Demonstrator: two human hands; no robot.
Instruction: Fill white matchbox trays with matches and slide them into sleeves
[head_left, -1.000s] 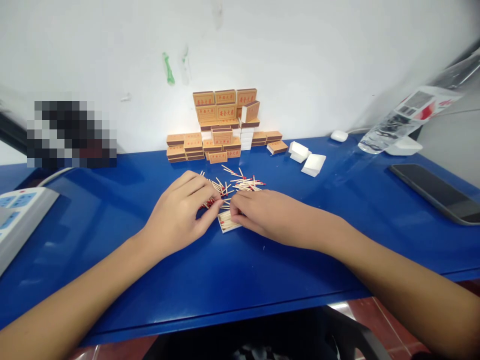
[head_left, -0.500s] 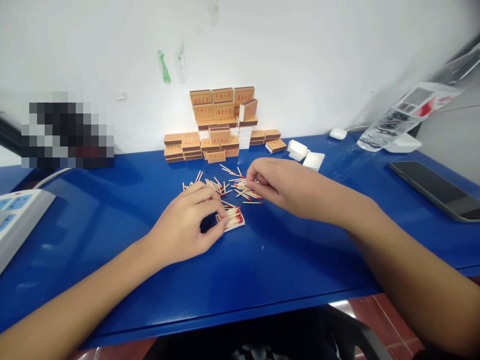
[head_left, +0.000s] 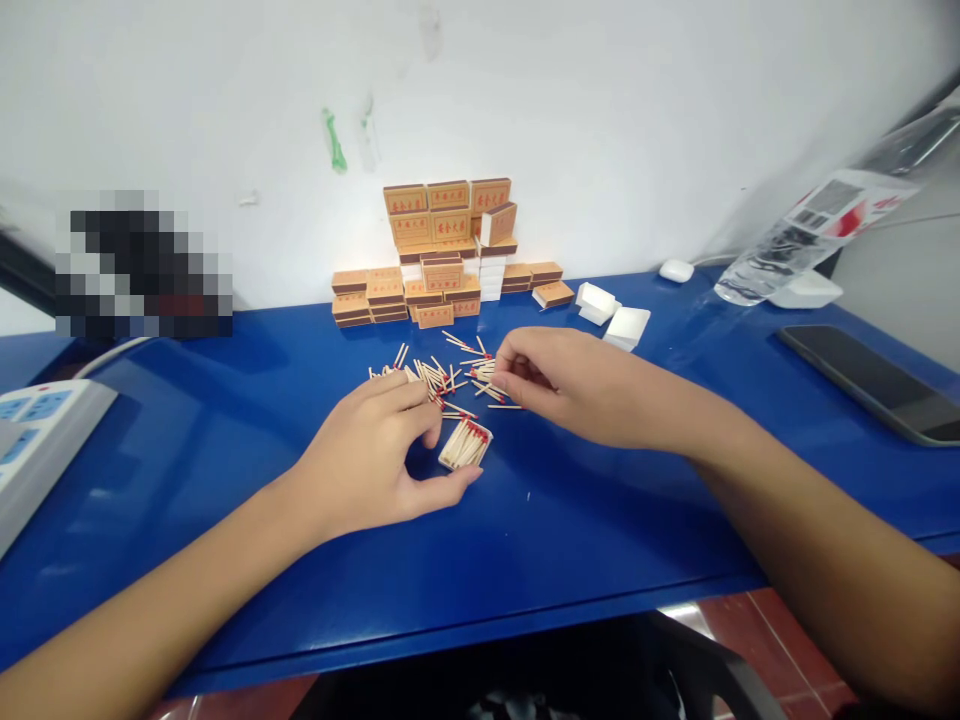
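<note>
A small white matchbox tray (head_left: 466, 446) filled with red-tipped matches lies on the blue table. Beside it is my left hand (head_left: 379, 445), its thumb stretched along the tray's near edge and its index finger curled near the far left side, with a gap between them. My right hand (head_left: 562, 385) reaches in over the loose matches (head_left: 431, 375) scattered behind the tray. Its thumb and index finger are pinched together among them, and whatever lies between the tips is too small to make out.
Stacked matchboxes (head_left: 442, 270) stand against the wall, with white folded pieces of card (head_left: 626, 325) to their right. A phone (head_left: 877, 380) and a tilted plastic bottle (head_left: 795, 240) are at the right. A white device with blue keys (head_left: 34, 430) occupies the left edge.
My left thumb and index finger have spread apart, exposing more of the tray, which has turned slightly. My right hand has come down slightly over the loose matches.
</note>
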